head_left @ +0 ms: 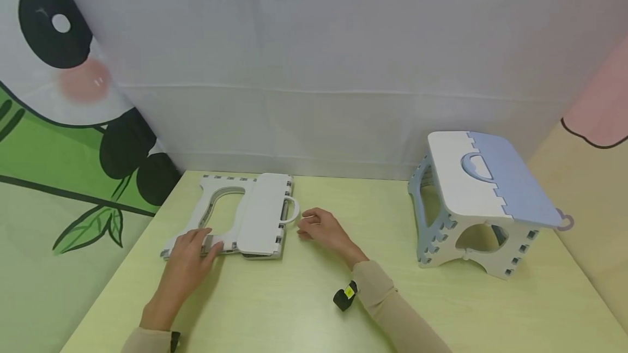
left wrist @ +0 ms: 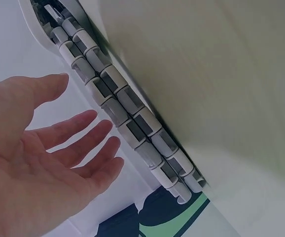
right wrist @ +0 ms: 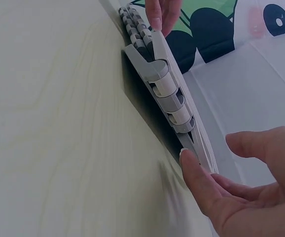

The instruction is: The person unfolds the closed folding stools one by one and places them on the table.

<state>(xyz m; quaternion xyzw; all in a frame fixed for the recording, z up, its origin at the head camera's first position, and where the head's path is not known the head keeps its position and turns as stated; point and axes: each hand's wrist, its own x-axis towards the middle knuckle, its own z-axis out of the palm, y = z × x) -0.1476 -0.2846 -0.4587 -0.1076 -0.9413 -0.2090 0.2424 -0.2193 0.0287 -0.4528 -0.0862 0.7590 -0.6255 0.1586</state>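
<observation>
A white folding step stool lies folded flat on the table, with a white loop handle at its right side. My left hand rests at its near left edge, fingers spread over the frame. In the left wrist view, that left hand has loosely bent fingers beside a row of grey and white hinge knuckles. My right hand is just right of the loop handle, fingers slightly bent. The right wrist view has the right hand with fingertips close to the stool's hinged side.
A second folding stool, white and blue, stands opened at the right of the table. Behind the table hangs a pale cloth, with a cartoon print at the left. A black strap with a yellow tag is on my right wrist.
</observation>
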